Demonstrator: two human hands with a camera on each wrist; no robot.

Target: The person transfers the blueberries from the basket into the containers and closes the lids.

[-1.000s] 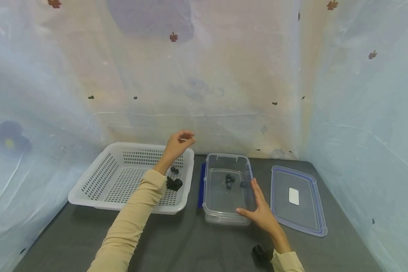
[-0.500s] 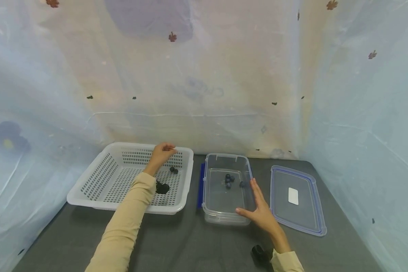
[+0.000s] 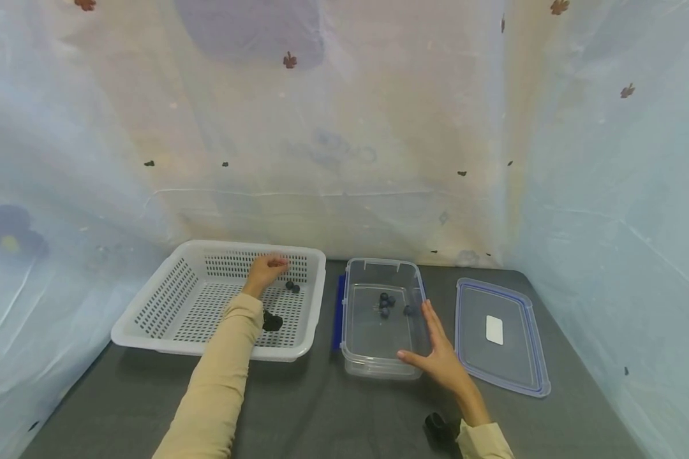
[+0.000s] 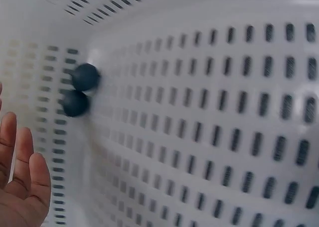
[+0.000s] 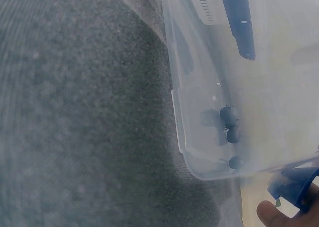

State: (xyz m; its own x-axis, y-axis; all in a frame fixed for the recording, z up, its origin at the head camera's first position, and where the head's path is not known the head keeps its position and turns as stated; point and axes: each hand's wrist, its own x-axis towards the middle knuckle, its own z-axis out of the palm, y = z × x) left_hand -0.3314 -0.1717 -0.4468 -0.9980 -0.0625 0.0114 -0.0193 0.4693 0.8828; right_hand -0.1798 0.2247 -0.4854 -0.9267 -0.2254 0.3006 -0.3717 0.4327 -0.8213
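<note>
My left hand (image 3: 264, 273) is over the right part of a white slotted plastic basket (image 3: 166, 345). In the left wrist view, its fingers (image 4: 22, 159) are fairly straight and no object shows in them. Two blueberries (image 4: 85, 77) lie together in the basket, beside the hand. My right hand (image 3: 444, 364) rests against the right side of a clear plastic container (image 3: 373, 368), fingers along its wall and thumb spread towards the front. A blue clip (image 5: 294, 184) is next to the thumb in the right wrist view. Several blueberries (image 3: 385, 301) sit inside the container.
A clear lid with a blue seal (image 3: 513, 363) and a white label lies right of the container. Another blue clip (image 3: 339, 312) hangs open at the container's left side. A grey cloth (image 3: 321, 414) covers the table. Patterned plastic sheeting (image 3: 344, 127) encloses the back and sides.
My left hand has moved left and down, from above the basket's right rim to inside over the blueberries. The right hand stays at the container.
</note>
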